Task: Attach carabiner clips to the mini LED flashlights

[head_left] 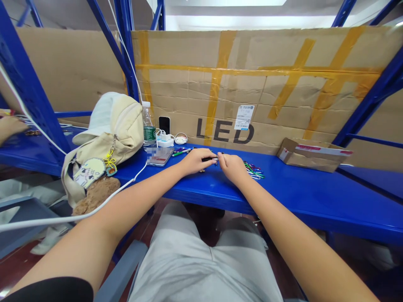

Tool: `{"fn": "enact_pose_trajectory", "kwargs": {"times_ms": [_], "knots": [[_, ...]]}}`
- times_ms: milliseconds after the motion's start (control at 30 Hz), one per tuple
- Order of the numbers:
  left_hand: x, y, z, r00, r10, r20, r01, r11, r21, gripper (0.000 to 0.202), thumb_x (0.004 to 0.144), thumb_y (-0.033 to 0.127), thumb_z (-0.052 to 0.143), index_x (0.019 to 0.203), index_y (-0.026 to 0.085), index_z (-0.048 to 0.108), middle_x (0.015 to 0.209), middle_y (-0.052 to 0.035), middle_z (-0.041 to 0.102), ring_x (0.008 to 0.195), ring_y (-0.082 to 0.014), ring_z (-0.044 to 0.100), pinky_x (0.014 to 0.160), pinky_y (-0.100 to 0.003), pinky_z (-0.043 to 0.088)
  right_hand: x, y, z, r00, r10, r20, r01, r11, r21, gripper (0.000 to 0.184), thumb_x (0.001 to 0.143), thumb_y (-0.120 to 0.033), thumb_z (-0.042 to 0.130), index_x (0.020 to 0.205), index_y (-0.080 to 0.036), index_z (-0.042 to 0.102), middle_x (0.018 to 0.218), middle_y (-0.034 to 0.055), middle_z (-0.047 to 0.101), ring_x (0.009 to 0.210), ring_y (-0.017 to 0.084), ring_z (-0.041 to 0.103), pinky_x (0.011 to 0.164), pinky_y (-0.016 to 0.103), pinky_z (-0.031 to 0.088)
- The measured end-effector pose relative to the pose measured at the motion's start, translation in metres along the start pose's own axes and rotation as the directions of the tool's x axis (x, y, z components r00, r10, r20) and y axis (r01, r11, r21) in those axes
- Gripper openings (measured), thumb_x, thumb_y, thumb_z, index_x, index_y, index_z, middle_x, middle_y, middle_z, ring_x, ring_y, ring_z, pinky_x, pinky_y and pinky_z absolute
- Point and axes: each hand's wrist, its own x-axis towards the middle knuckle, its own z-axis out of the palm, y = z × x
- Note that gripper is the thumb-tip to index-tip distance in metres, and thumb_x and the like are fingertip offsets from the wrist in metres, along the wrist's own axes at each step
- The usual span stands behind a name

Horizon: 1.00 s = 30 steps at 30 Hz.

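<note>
Over the blue table, my left hand is closed around a dark, slim pen-like stick. Close against its right end, my right hand is closed in a pinch; whatever lies between those fingertips is too small and hidden to name. Just right of my right hand lies a pile of thin coloured loops in green, red, blue and white. Several slim pens, green and purple among them, lie to the left of my left hand. Small bits under my left hand are mostly hidden.
A phone, charger block and water bottle stand left, beside a beige backpack with a cap. A white cable crosses my left arm. An open cardboard box sits right. Another person's hand shows far left.
</note>
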Motion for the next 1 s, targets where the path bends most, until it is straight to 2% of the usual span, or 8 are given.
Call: {"fn": "enact_pose_trajectory", "kwargs": {"times_ms": [100,200,333,567,667,767,867,1000], "knots": [[0.0,0.001,0.002,0.999,0.038,0.001,-0.038,0.989,0.14,0.024,0.09,0.029,0.053,0.105,0.017,0.067,0.095,-0.0072,0.071,0.089,-0.0165,0.064,0.08,-0.029,0.042,0.002,0.004,0.003,0.999,0.032,-0.004,-0.031,0.985,0.17,0.05,0.097,-0.034,0.025,0.06,-0.019,0.054,0.063,0.0068,0.065,0.062,0.017,0.057,0.059,0.028,0.03],[0.0,0.001,0.003,0.999,0.028,0.018,-0.031,0.974,0.224,0.025,0.091,0.029,0.052,0.107,0.018,0.066,0.099,-0.0067,0.07,0.093,-0.0168,0.064,0.081,-0.03,0.04,0.004,0.01,0.007,0.998,0.052,0.029,-0.059,0.927,0.37,0.052,0.096,-0.04,0.023,0.052,-0.021,0.044,0.056,0.0035,0.058,0.056,0.015,0.052,0.058,0.027,0.032],[0.001,0.0,0.006,0.999,-0.009,0.048,0.005,0.995,0.096,0.024,0.087,0.026,0.055,0.105,0.016,0.067,0.096,-0.007,0.07,0.09,-0.0161,0.064,0.079,-0.027,0.045,0.005,0.015,0.011,0.997,0.03,0.072,-0.061,0.874,0.482,0.051,0.094,-0.042,0.024,0.049,-0.021,0.039,0.053,0.0014,0.053,0.055,0.015,0.05,0.059,0.027,0.034],[0.004,0.003,0.004,0.98,-0.188,0.067,0.194,0.976,-0.102,0.023,0.084,0.028,0.058,0.099,0.016,0.07,0.093,-0.0052,0.071,0.083,-0.0154,0.064,0.078,-0.026,0.048,0.001,0.013,0.008,0.994,0.0,0.108,-0.06,0.832,0.552,0.054,0.095,-0.047,0.021,0.052,-0.021,0.04,0.054,0.001,0.053,0.056,0.014,0.05,0.062,0.027,0.036],[0.004,0.002,0.0,0.955,-0.286,0.081,0.296,0.937,-0.184,0.023,0.083,0.029,0.058,0.096,0.015,0.071,0.095,-0.0053,0.072,0.088,-0.0167,0.064,0.083,-0.027,0.049,-0.003,0.014,0.001,0.997,-0.053,0.053,0.025,0.908,0.419,0.048,0.097,-0.044,0.019,0.065,-0.021,0.047,0.067,0.0026,0.06,0.066,0.016,0.055,0.064,0.027,0.036],[0.002,-0.001,-0.003,0.925,-0.36,0.123,0.38,0.888,-0.259,0.026,0.083,0.032,0.059,0.096,0.014,0.071,0.099,-0.006,0.072,0.092,-0.0179,0.064,0.085,-0.028,0.049,-0.006,0.016,-0.005,0.991,-0.125,0.052,0.118,0.985,0.128,0.034,0.098,-0.039,0.025,0.088,-0.021,0.052,0.086,0.0058,0.066,0.075,0.019,0.058,0.064,0.027,0.034],[0.0,-0.003,-0.006,0.906,-0.374,0.198,0.419,0.858,-0.297,0.03,0.084,0.036,0.058,0.099,0.014,0.071,0.1,-0.0061,0.072,0.091,-0.0179,0.065,0.084,-0.028,0.049,-0.006,0.016,-0.006,0.975,-0.192,0.111,0.201,0.976,-0.08,0.029,0.098,-0.036,0.028,0.1,-0.02,0.053,0.094,0.0084,0.068,0.076,0.02,0.061,0.062,0.028,0.031],[-0.002,-0.004,-0.007,0.903,-0.361,0.232,0.416,0.87,-0.266,0.031,0.085,0.037,0.058,0.101,0.015,0.071,0.102,-0.0059,0.072,0.092,-0.0179,0.065,0.083,-0.027,0.049,-0.005,0.014,-0.005,0.969,-0.181,0.17,0.21,0.963,-0.171,0.025,0.097,-0.03,0.031,0.1,-0.02,0.054,0.093,0.0078,0.069,0.072,0.02,0.062,0.059,0.028,0.028]]}}
